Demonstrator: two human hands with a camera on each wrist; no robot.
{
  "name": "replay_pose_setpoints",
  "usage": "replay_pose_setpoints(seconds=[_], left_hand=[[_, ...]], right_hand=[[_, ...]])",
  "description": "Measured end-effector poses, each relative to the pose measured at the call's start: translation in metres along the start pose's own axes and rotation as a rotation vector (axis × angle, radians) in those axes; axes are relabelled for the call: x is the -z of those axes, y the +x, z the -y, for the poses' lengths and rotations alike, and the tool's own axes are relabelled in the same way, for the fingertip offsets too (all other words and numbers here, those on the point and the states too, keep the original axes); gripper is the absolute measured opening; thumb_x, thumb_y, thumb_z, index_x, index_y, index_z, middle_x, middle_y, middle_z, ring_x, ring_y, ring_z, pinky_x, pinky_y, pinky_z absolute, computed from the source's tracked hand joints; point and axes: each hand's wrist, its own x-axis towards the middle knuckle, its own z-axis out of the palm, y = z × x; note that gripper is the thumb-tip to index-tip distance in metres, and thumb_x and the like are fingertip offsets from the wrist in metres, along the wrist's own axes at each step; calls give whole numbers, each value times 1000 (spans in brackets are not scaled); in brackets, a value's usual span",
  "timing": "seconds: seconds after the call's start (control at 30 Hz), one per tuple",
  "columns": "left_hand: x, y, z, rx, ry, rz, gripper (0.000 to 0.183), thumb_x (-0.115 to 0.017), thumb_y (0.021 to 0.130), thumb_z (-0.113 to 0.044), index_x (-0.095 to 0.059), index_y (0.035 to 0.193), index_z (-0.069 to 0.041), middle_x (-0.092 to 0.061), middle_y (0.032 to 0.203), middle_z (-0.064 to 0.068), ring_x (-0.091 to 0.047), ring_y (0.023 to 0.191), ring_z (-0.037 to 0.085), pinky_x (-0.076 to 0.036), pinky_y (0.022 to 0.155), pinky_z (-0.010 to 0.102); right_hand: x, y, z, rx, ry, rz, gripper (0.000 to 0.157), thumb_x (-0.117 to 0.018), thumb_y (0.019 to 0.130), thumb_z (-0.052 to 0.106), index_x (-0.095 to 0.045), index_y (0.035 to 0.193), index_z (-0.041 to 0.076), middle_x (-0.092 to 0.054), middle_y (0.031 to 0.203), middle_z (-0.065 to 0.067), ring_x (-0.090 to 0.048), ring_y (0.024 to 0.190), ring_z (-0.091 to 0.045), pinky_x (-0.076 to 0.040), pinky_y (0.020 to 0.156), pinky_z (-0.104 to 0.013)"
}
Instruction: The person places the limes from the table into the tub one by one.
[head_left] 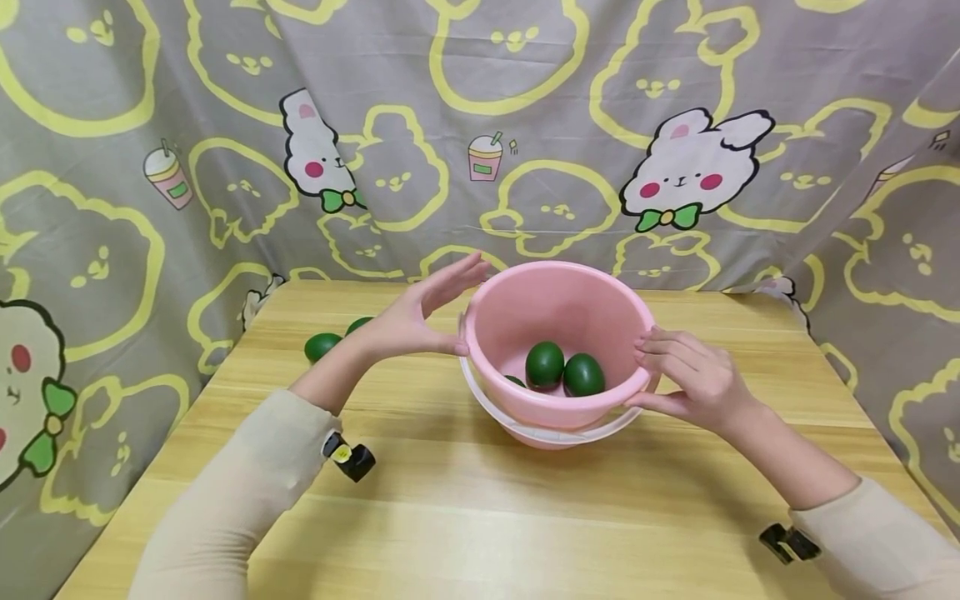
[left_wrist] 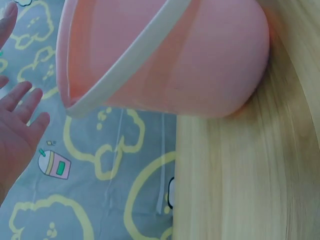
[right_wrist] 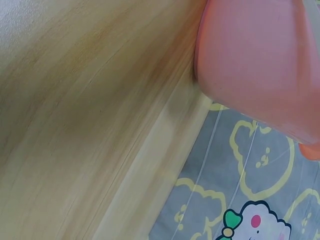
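**Status: Contents Divided, at Least Three In and Two Out**

1. Location. The pink bucket [head_left: 562, 304] is right of centre in the head view, at the far half of the wooden table [head_left: 480, 517], mouth upward. Its white handle [left_wrist: 135, 52] hangs around the near side. I cannot tell whether the base sits fully flat.

2. Inside. A first green fruit [head_left: 544, 365] and a second green fruit [head_left: 583, 375] lie side by side on the bucket floor. A third green fruit [head_left: 514, 380] shows only in part above the near rim, to their left. Any others are hidden from me.

3. Outside. A fourth green fruit [head_left: 323, 347] and a fifth green fruit [head_left: 358, 325] lie left of centre, the latter partly covered by my arm.

4. Right hand [head_left: 697, 371]. Fingers bent over the right rim, thumb outside; I grip the bucket here.

5. Left hand [head_left: 408, 321]. Fingers extended and parted beside the left rim, holding nothing. The thumb tip meets the rim's outline; contact cannot be confirmed.

6. Progress. I judge the work partway: three fruits are in, two are out, and steadying or positioning the bucket appears the step in hand.
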Motion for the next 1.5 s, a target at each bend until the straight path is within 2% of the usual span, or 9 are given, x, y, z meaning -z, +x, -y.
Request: replay_pose_setpoints(seconds=[0.23, 0.43, 0.57, 0.67, 0.9, 1.07, 1.33, 1.5], left_hand=[[7, -9, 2, 3, 37, -38, 101, -80, 74, -5, -19, 152, -23, -29, 154, -2, -27, 141, 12, -20, 115, 41], [14, -16, 5, -6, 58, -65, 100, -80, 74, -5, -20, 152, -21, -28, 155, 0, -26, 142, 14, -20, 116, 40], [19, -21, 4, 31, 75, -93, 100, -79, 74, -4, -20, 152, -24, -28, 155, -3, -25, 142, 12, -20, 116, 39], [22, -25, 4, 49, 89, -109, 100, -81, 74, -8, -20, 152, -25, -28, 155, -4, -25, 142, 12, -20, 116, 38], [30, -32, 11, -6, 85, -126, 100, -78, 75, -2, -17, 153, -18, -25, 156, 7, -24, 143, 19, -19, 116, 36], [34, -42, 17, 15, 63, -131, 101, -75, 77, 1, -13, 153, -19, -21, 157, 9, -21, 143, 23, -20, 115, 34], [40, -50, 21, 54, 77, -135, 101, -75, 77, 2, -12, 153, -23, -18, 158, 8, -17, 145, 21, -13, 115, 47], [47, -56, 29, 94, 109, -174, 100, -74, 78, 3, -13, 153, -25, -19, 158, 4, -16, 145, 19, -11, 116, 46]], right_hand=[[-1, 0, 0, 4, 0, -7, 52, -68, 81, 48, -68, 73, -3, -69, 75, -18, -65, 68, -33, -54, 81, -34], [-1, 0, 0, 6, 0, -12, 52, -69, 81, 48, -68, 73, -3, -69, 75, -18, -65, 68, -33, -54, 80, -34], [-1, 0, 0, 5, 0, -9, 52, -69, 81, 48, -68, 73, -3, -69, 75, -18, -65, 68, -33, -54, 80, -34], [-1, -1, 0, 3, 0, -9, 52, -69, 81, 48, -68, 73, -3, -69, 75, -19, -65, 68, -33, -55, 79, -35], [-1, -2, 0, -2, -9, -11, 53, -68, 81, 49, -68, 73, -3, -69, 75, -19, -65, 68, -33, -55, 79, -35], [-1, -2, 0, 2, -5, -14, 53, -69, 81, 48, -68, 73, -4, -69, 75, -19, -65, 68, -33, -55, 79, -34], [0, -2, 0, 0, -1, -6, 53, -68, 81, 48, -68, 73, -4, -69, 75, -19, -65, 68, -34, -54, 82, -34], [0, -3, 0, 0, -2, -16, 52, -69, 81, 48, -68, 74, -4, -69, 75, -19, -65, 69, -34, -54, 81, -34]])
